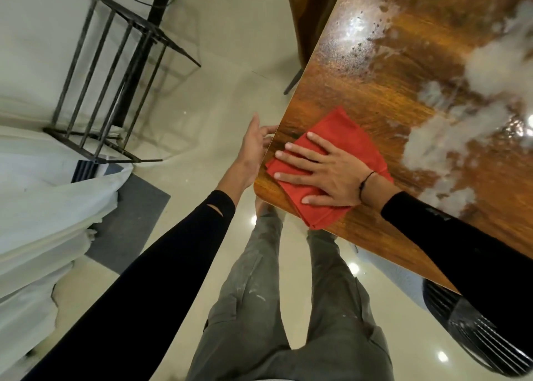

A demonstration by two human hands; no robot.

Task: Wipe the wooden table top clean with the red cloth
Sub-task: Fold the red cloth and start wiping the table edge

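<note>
The folded red cloth (328, 161) is pressed flat by the right hand (326, 173) near the wooden table top's (389, 72) corner; its edge is touched by the relaxed left hand (253, 147).

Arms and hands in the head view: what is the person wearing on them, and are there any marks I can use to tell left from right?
Both arms wear long black sleeves that end at the wrist; both hands are bare. The left sleeve has a small slit-like tear near its cuff. The right hand has a thin dark cord bracelet at the wrist, just ahead of the right sleeve, which shows faint pale specks.
</note>
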